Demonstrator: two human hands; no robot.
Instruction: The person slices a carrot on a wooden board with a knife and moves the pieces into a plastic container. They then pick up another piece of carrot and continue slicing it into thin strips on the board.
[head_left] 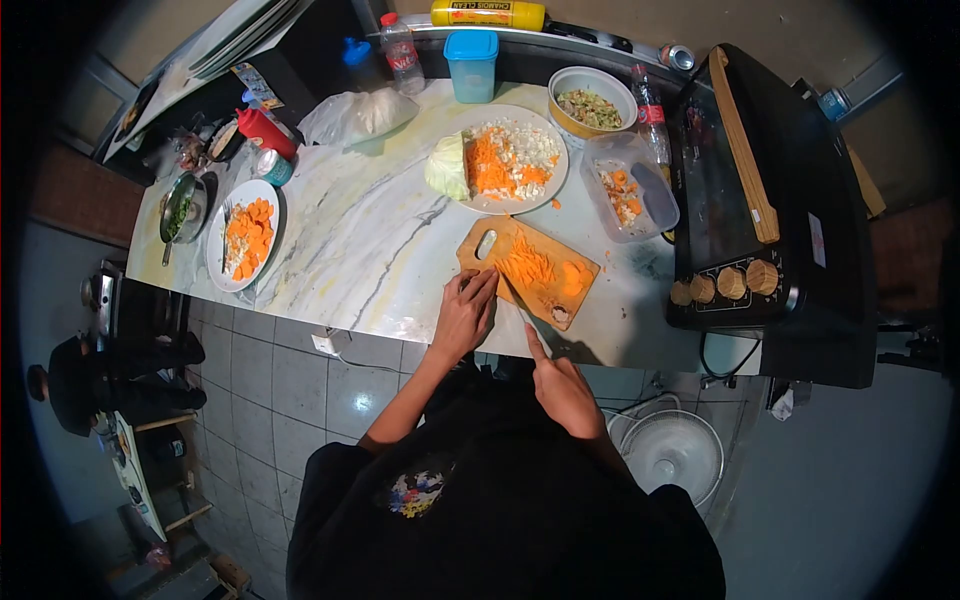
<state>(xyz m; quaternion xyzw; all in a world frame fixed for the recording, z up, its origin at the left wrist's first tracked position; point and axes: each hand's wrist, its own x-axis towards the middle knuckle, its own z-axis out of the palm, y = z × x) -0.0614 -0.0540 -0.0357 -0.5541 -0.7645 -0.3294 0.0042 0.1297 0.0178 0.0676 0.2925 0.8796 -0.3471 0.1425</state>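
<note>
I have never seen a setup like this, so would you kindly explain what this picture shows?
There is no robot here: a person works bare-handed, and the single picture comes from a camera on their head, looking forward and down. The right hand holds a knife; the left hand is at the near edge of a wooden board bearing cut carrot. On the marbled counter, a large plate holds chopped vegetables; an oven stands at the right.
</note>
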